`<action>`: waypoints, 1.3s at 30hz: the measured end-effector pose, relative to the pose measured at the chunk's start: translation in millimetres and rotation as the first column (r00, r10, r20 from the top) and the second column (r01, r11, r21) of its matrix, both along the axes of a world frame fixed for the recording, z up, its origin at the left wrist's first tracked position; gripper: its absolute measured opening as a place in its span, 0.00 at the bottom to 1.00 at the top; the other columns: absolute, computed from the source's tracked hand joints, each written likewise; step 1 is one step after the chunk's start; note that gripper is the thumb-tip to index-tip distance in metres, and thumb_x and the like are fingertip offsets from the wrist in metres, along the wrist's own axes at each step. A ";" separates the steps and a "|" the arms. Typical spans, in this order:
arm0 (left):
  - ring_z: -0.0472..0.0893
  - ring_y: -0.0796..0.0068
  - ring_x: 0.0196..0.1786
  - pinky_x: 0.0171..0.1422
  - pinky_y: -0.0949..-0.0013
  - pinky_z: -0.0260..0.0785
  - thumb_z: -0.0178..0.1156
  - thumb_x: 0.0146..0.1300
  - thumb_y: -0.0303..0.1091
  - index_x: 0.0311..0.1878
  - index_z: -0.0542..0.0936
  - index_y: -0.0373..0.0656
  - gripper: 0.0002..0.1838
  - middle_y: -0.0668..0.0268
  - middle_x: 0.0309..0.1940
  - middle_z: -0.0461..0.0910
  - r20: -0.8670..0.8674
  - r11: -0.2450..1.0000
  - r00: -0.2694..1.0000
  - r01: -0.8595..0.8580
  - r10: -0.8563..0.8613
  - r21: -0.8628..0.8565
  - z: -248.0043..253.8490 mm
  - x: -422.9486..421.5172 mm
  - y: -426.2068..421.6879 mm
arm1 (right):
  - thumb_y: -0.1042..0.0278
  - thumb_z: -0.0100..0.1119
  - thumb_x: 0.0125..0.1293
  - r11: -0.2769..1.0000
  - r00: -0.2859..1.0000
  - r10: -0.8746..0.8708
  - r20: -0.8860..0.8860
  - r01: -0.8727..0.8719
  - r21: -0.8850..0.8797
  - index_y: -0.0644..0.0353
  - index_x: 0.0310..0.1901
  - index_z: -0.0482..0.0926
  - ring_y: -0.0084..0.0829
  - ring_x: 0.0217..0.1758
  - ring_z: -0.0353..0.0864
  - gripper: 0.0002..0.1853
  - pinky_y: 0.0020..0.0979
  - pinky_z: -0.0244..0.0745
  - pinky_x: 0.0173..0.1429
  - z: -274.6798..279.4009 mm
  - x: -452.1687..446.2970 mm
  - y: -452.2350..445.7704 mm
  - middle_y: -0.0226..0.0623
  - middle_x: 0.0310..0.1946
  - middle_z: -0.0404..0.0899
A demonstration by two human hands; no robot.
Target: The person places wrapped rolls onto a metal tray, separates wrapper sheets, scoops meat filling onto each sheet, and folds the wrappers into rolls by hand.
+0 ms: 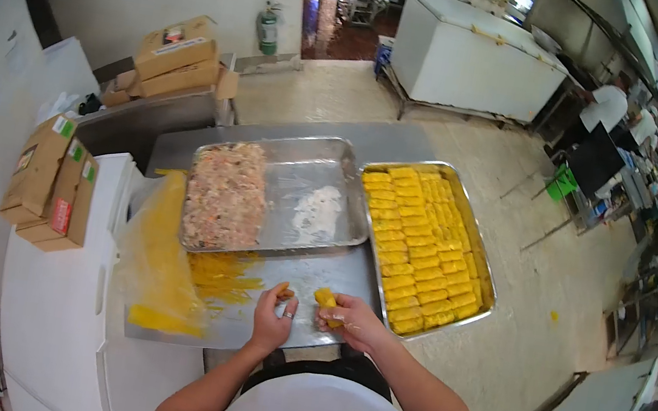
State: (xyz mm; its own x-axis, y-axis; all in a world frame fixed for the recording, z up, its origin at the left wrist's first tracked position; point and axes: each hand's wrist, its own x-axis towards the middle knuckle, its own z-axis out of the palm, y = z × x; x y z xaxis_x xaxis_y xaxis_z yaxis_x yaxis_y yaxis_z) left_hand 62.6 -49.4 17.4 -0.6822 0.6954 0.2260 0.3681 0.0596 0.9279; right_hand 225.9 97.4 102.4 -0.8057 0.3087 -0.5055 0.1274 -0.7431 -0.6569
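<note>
My right hand [355,323] grips a yellow roll [325,298] over the near edge of the metal table; whitish smears show on its fingers. Close by on the left, my left hand [272,323], with a ring on one finger, has its fingers drawn together; whether anything is in them is too small to tell. Thin yellow wrappers [225,277] lie beside it, partly covered by a clear plastic bag [159,243]. Beyond both hands, a metal tray [289,172] holds a pinkish minced filling [227,194] and a white powdery or pasty patch [317,214].
A second metal tray [489,295] at the right holds tight rows of yellow rolls [417,245]. White chest freezer [472,60] stands at the back. Cardboard boxes [48,183] rest on a white appliance [50,282] at left. People [607,108] work far right.
</note>
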 end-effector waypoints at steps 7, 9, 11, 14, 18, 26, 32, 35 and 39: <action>0.84 0.72 0.51 0.62 0.65 0.77 0.67 0.75 0.31 0.69 0.78 0.36 0.23 0.61 0.50 0.88 0.101 0.997 0.993 0.068 -0.063 -0.045 34.3 74.3 56.6 | 0.74 0.68 0.72 0.968 0.995 -0.064 0.073 0.044 0.249 0.68 0.51 0.83 0.30 0.40 0.87 0.10 0.32 0.83 0.47 40.8 88.3 96.9 0.38 0.39 0.86; 0.84 0.72 0.51 0.63 0.65 0.77 0.67 0.75 0.31 0.69 0.78 0.35 0.23 0.61 0.50 0.88 0.111 0.996 0.992 0.063 -0.056 -0.057 33.7 92.0 69.3 | 0.74 0.69 0.71 0.907 0.988 -0.101 0.117 0.043 0.420 0.68 0.51 0.84 0.29 0.39 0.87 0.11 0.32 0.83 0.46 53.3 114.7 145.5 0.38 0.38 0.87; 0.84 0.72 0.51 0.64 0.65 0.76 0.67 0.75 0.31 0.69 0.78 0.35 0.23 0.61 0.50 0.88 0.115 0.997 0.993 0.039 -0.032 -0.065 35.7 107.7 79.2 | 0.71 0.70 0.68 0.757 0.967 -0.132 0.219 -0.044 0.652 0.71 0.54 0.84 0.32 0.43 0.88 0.16 0.35 0.83 0.49 61.0 135.1 206.5 0.41 0.40 0.88; 0.84 0.72 0.52 0.64 0.65 0.76 0.68 0.74 0.31 0.69 0.78 0.35 0.23 0.61 0.50 0.87 0.126 0.997 0.991 -0.027 0.036 -0.076 38.7 130.2 84.9 | 0.68 0.70 0.63 0.395 0.931 -0.208 0.300 -0.200 0.897 0.73 0.60 0.83 0.47 0.53 0.90 0.25 0.42 0.83 0.60 46.6 145.5 288.8 0.53 0.48 0.90; 0.84 0.73 0.52 0.64 0.65 0.76 0.67 0.74 0.31 0.68 0.78 0.35 0.22 0.61 0.51 0.87 0.131 0.988 0.984 -0.110 0.124 -0.109 35.0 155.7 81.0 | 0.69 0.65 0.64 0.129 0.873 -0.110 0.476 -0.462 0.877 0.67 0.62 0.85 0.56 0.60 0.87 0.24 0.46 0.81 0.64 36.6 133.6 334.6 0.59 0.54 0.88; 0.85 0.71 0.50 0.61 0.64 0.78 0.69 0.72 0.30 0.66 0.81 0.35 0.21 0.60 0.48 0.88 0.098 0.975 0.972 -0.204 0.212 -0.088 28.8 172.2 72.4 | 0.64 0.67 0.66 -0.031 0.805 -0.057 0.590 -0.592 0.805 0.63 0.62 0.88 0.51 0.57 0.89 0.24 0.45 0.83 0.64 3.7 126.8 358.4 0.55 0.53 0.90; 0.86 0.72 0.48 0.60 0.65 0.78 0.69 0.73 0.29 0.65 0.81 0.34 0.20 0.60 0.47 0.89 0.118 0.968 0.962 -0.235 0.245 -0.090 33.8 176.5 75.1 | 0.47 0.75 0.65 0.176 0.669 -0.159 0.726 -0.704 0.688 0.62 0.55 0.91 0.49 0.52 0.91 0.26 0.46 0.85 0.59 18.9 119.1 350.8 0.52 0.46 0.92; 0.86 0.72 0.48 0.60 0.66 0.78 0.69 0.73 0.30 0.65 0.81 0.33 0.21 0.61 0.46 0.89 0.132 0.970 0.962 -0.229 0.239 -0.086 36.8 175.7 76.8 | 0.48 0.75 0.65 0.135 0.676 -0.198 0.710 -0.699 0.703 0.61 0.52 0.92 0.49 0.52 0.91 0.24 0.46 0.85 0.58 3.6 117.8 356.0 0.51 0.46 0.92; 0.86 0.72 0.48 0.60 0.66 0.78 0.69 0.73 0.30 0.65 0.81 0.34 0.21 0.61 0.46 0.89 0.122 0.970 0.964 -0.228 0.237 -0.085 34.5 170.9 72.6 | 0.53 0.72 0.66 0.119 0.719 -0.078 0.690 -0.681 0.723 0.60 0.54 0.92 0.49 0.52 0.91 0.22 0.45 0.85 0.59 6.5 116.3 358.0 0.49 0.48 0.92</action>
State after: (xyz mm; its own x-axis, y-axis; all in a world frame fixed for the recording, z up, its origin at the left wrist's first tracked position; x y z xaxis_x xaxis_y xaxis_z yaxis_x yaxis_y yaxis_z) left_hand 233.5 23.2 51.9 -0.8475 0.5246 0.0814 0.2127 0.1950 0.9575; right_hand 342.2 455.4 108.9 -0.7196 0.5997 -0.3499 0.6886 0.5516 -0.4708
